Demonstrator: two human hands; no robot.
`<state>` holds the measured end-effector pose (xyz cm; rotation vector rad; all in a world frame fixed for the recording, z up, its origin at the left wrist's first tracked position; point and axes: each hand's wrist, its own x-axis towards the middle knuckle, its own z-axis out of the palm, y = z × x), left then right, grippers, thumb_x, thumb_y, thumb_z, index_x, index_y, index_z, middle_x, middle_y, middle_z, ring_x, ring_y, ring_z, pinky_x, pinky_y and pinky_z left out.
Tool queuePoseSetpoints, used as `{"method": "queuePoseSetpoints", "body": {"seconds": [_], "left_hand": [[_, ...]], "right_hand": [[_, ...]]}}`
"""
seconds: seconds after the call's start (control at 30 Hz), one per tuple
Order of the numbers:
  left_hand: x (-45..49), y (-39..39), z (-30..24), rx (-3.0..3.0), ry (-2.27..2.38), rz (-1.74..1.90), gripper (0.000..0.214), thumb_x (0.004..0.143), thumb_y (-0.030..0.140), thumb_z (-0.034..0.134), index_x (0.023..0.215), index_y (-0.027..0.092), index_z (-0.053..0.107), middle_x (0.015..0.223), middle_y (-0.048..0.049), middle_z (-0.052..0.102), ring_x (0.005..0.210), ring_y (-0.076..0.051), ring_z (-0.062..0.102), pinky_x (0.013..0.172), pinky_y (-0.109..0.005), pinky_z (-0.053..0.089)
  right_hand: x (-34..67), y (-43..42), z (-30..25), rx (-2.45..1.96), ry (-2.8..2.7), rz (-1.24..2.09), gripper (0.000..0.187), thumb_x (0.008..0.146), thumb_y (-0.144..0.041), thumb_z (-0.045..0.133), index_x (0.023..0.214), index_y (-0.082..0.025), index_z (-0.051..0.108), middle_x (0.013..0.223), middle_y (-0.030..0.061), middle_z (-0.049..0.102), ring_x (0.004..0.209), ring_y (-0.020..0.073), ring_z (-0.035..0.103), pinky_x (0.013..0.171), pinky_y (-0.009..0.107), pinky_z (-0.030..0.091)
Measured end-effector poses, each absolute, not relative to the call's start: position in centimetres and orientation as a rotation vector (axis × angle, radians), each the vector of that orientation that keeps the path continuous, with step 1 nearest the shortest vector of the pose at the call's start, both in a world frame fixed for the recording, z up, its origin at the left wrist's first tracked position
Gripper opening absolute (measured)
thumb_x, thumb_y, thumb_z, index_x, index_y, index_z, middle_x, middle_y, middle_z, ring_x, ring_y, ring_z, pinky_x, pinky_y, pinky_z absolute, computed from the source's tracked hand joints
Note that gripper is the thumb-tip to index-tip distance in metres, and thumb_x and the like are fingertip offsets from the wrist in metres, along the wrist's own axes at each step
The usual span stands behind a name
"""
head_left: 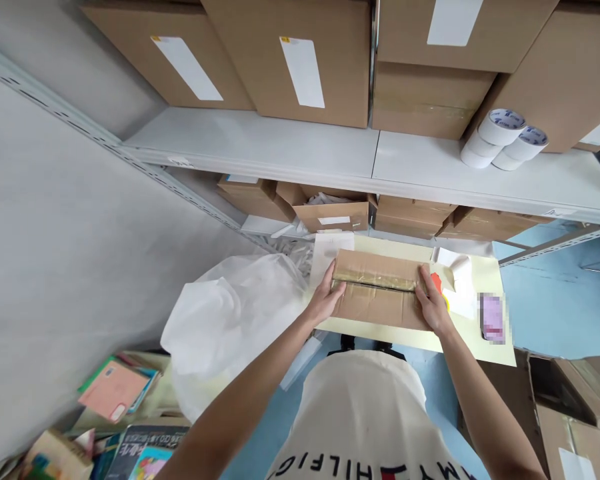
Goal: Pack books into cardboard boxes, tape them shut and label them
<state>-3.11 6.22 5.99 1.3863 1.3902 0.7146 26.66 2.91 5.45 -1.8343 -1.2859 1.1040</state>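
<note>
A flat cardboard box (380, 305) is held between my two hands over a small pale-yellow table. Clear tape runs along the dark seam across its top. My left hand (326, 298) grips the box's left end, with the thumb on the top face. At the opposite end my right hand (434, 307) holds on in the same way. Partly hidden behind the right hand is an orange and yellow object (436, 283), whose kind I cannot make out. White paper (463, 283) and a blurred purple phone-like object (492, 318) lie to the right.
Above the table (495, 357), a grey shelf (300, 148) carries large cartons (315, 73) and several tape rolls (503, 127). A big white plastic bag (230, 327) bulges at left. Books (115, 390) fill the lower left; open cartons (563, 400) stand at lower right.
</note>
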Motion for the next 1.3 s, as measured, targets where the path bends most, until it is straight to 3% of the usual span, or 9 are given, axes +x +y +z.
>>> {"method": "queuePoseSetpoints", "body": {"seconds": [0.43,0.5,0.6,0.73,0.83,0.97,1.1,1.2,1.3], "left_hand": [[-2.7,5.2,5.3,1.541,1.499,0.657,0.074,0.098,0.047,0.039,0.16,0.021,0.008,0.16,-0.0119,0.035,0.144,-0.024,0.04,0.117,-0.041,0.034],[-2.3,5.1,6.3,1.687,1.619,0.676,0.082,0.095,0.051,0.044,0.16,0.016,0.007,0.164,-0.0171,0.022,0.15,-0.029,0.027,0.12,-0.046,0.028],[-0.9,5.3,8.5,2.126,1.595,0.558,0.09,0.088,0.061,0.054,0.158,0.015,0.021,0.167,-0.0187,0.007,0.153,-0.038,0.006,0.121,-0.058,0.008],[0.9,5.4,10.2,2.464,1.328,0.115,0.107,0.067,0.071,0.071,0.155,0.022,0.034,0.166,-0.017,0.016,0.152,-0.044,0.01,0.117,-0.065,-0.007],[1.5,5.3,9.8,2.5,1.356,0.038,0.107,0.068,0.067,0.073,0.155,0.021,0.032,0.164,-0.018,0.02,0.151,-0.042,0.016,0.119,-0.063,-0.004],[2.4,5.1,9.2,2.462,1.497,0.064,0.1,0.075,0.067,0.065,0.155,0.017,0.032,0.163,-0.0212,0.022,0.15,-0.045,0.017,0.117,-0.068,-0.001],[4.7,5.4,9.4,2.319,1.815,0.119,0.097,0.083,0.065,0.055,0.156,0.009,0.024,0.161,-0.0287,0.02,0.149,-0.048,0.014,0.114,-0.073,0.006],[6.6,6.1,9.3,2.258,1.946,0.092,0.094,0.086,0.06,0.056,0.157,0.008,0.02,0.161,-0.031,0.018,0.15,-0.047,0.014,0.113,-0.073,0.01],[8.0,7.0,8.6,2.263,1.958,0.033,0.098,0.082,0.058,0.063,0.156,0.009,0.021,0.162,-0.0301,0.017,0.15,-0.045,0.013,0.114,-0.072,0.011]], "right_hand": [[27.5,3.2,5.5,-1.858,-1.359,1.066,0.064,0.092,-0.046,0.045,0.154,-0.032,0.034,0.156,0.0009,0.044,0.145,0.0262,0.04,0.122,0.048,0.029],[27.4,3.5,5.6,-1.799,-1.349,1.057,0.064,0.093,-0.045,0.046,0.154,-0.032,0.034,0.157,-0.0001,0.042,0.147,0.0256,0.036,0.123,0.049,0.025],[27.2,4.6,5.6,-1.716,-1.351,1.064,0.066,0.092,-0.045,0.049,0.155,-0.033,0.031,0.161,-0.0022,0.035,0.15,0.0242,0.029,0.124,0.05,0.019],[28.5,4.6,5.2,-1.599,-1.299,1.204,0.07,0.093,-0.058,0.045,0.156,-0.038,0.024,0.164,-0.0039,0.026,0.152,0.0223,0.023,0.122,0.049,0.025],[31.9,3.1,4.3,-1.591,-1.134,1.214,0.074,0.093,-0.067,0.038,0.157,-0.036,0.021,0.166,0.001,0.023,0.151,0.0243,0.026,0.117,0.05,0.035],[37.2,-0.1,1.8,-1.712,-0.937,1.039,0.076,0.09,-0.065,0.047,0.154,-0.028,0.031,0.159,0.0119,0.037,0.142,0.0281,0.044,0.112,0.05,0.041],[38.2,-2.9,-1.2,-1.901,-0.951,0.77,0.061,0.09,-0.054,0.049,0.138,-0.017,0.05,0.138,0.0196,0.058,0.122,0.0301,0.06,0.101,0.05,0.049],[35.9,-3.0,-3.0,-2.024,-1.264,0.743,0.048,0.09,-0.043,0.05,0.13,-0.016,0.056,0.13,0.0193,0.063,0.117,0.0307,0.061,0.097,0.048,0.051],[33.0,-1.2,-4.0,-2.183,-1.59,0.832,0.058,0.086,-0.035,0.061,0.138,-0.013,0.049,0.128,0.0208,0.064,0.125,0.0337,0.056,0.101,0.048,0.046]]}}
